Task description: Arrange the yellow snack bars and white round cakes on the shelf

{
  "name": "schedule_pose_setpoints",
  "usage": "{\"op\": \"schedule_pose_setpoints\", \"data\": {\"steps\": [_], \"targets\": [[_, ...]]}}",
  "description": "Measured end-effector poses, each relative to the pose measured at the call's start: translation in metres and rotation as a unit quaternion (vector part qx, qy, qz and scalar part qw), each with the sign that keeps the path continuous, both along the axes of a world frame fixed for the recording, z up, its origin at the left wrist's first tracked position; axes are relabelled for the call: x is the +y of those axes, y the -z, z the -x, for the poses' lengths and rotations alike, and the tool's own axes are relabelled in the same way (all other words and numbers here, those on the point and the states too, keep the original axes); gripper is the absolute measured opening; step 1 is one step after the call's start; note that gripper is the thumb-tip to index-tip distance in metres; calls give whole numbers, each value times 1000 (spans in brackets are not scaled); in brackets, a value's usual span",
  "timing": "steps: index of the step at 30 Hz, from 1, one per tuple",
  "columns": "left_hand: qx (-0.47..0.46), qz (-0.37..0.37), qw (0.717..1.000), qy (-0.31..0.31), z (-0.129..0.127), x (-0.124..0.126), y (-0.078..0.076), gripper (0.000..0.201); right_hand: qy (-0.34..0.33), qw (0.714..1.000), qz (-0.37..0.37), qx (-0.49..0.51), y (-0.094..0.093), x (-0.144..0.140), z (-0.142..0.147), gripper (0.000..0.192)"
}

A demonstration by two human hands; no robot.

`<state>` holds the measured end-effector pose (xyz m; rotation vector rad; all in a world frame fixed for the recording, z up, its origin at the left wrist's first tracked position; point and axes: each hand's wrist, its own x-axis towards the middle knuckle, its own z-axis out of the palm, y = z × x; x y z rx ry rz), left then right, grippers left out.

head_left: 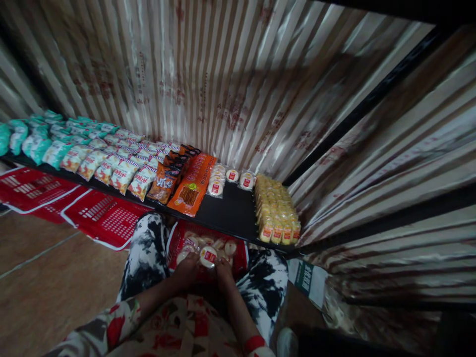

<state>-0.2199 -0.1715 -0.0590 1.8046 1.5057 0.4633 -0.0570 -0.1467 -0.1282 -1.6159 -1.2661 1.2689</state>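
While clamping a round wrapped cake (208,257) at opposite edges with left hand (189,269) and right hand (224,271), holding it over loose cakes (230,247) in a red basket (242,259). Probably mid-handling (perhaps just straightening it), next calling for a gentle release by one hand. Too dim to confirm: exact fingertip contact, small print on the label (210,256). Partly hidden by hands: basket's near side.

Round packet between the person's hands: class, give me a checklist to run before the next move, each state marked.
1. Round packet steadied: ok, left hand and right hand at its edges.
2. Red label facing up: ok.
3. Packet sealed all round: cannot tell.
4. Black shelf showing beside yellow packets: ok.
5. Shelved round packets evenly spaced: not ok; some overlap, two sit farther right.
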Motion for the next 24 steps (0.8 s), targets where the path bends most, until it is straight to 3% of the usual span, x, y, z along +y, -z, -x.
{"op": "schedule_pose_setpoints", "data": {"steps": [4,10,16,24], "targets": [[23,15,1000,13,2,-8,0,32,74,990,101,63,-1,-2,4,25],[40,23,999,19,2,-13,-2,33,131,972,154,119,-10,-7,8,15],[27,27,999,7,2,-14,0,32,154,963,162,153,-23,-7,8,14],[15,-12,999,28,-1,-12,11,30,180,958,94,202,-25,-7,5,38]]}}
